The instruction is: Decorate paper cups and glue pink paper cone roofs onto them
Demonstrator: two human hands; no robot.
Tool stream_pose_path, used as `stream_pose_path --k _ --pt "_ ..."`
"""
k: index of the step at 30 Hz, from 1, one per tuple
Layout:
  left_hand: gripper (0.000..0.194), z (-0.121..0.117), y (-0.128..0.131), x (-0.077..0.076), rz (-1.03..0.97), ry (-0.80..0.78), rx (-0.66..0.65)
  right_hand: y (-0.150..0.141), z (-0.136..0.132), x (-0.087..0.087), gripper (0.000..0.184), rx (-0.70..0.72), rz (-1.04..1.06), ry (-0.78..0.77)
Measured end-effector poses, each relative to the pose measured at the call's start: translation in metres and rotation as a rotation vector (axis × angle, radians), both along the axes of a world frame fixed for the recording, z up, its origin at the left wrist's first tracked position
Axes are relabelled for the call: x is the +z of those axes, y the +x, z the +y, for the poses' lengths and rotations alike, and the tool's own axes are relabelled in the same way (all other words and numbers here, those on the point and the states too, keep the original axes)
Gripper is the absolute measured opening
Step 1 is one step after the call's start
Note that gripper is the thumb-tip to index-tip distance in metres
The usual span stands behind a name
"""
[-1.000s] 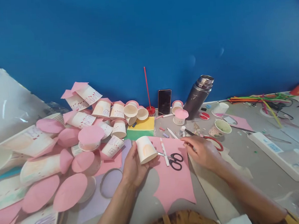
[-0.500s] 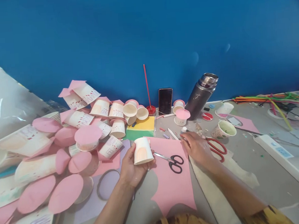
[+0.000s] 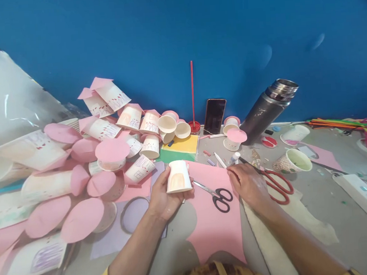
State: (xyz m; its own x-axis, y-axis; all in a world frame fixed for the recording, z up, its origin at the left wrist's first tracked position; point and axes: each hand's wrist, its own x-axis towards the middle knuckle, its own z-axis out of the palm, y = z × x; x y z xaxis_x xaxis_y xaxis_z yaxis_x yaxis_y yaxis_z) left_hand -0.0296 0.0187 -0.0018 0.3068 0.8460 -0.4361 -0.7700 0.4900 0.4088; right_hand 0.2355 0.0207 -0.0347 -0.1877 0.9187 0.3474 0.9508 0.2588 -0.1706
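Note:
My left hand (image 3: 165, 197) is wrapped round an upside-down white paper cup (image 3: 178, 177), which bears a pale orange arch drawn on its side. Palm down at the right edge of the pink paper sheet (image 3: 217, 231), my right hand (image 3: 249, 183) has its fingers curled in; what they hold, if anything, is hidden. Just beyond those fingers lie a white marker (image 3: 220, 160) and a small white-capped item (image 3: 234, 156). Black-handled scissors (image 3: 217, 196) rest on the pink sheet between my hands. Red-handled scissors (image 3: 277, 185) lie beside my right hand.
A pile of decorated cups with pink paper tops (image 3: 112, 151) fills the left side. Along the blue wall stand a phone (image 3: 214, 115) and an open steel flask (image 3: 265, 111). A patterned cup (image 3: 292, 160) and a white power strip (image 3: 363, 196) are at right.
The view has shifted, so the things at right appear farther right. My left hand still holds the cup, and my right hand stays low near the marker with its fingers curled.

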Motion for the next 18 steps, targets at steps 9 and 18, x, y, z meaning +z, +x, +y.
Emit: stream_pose_path --k 9,18 --pt "0.041 -0.004 0.005 0.0 0.074 -0.025 0.015 -0.027 0.012 0.033 0.029 -0.224 -0.267 -0.24" --pt "0.04 -0.004 0.003 0.01 0.081 -0.034 0.095 -0.049 0.015 0.048 0.028 -0.169 -0.225 -0.229"
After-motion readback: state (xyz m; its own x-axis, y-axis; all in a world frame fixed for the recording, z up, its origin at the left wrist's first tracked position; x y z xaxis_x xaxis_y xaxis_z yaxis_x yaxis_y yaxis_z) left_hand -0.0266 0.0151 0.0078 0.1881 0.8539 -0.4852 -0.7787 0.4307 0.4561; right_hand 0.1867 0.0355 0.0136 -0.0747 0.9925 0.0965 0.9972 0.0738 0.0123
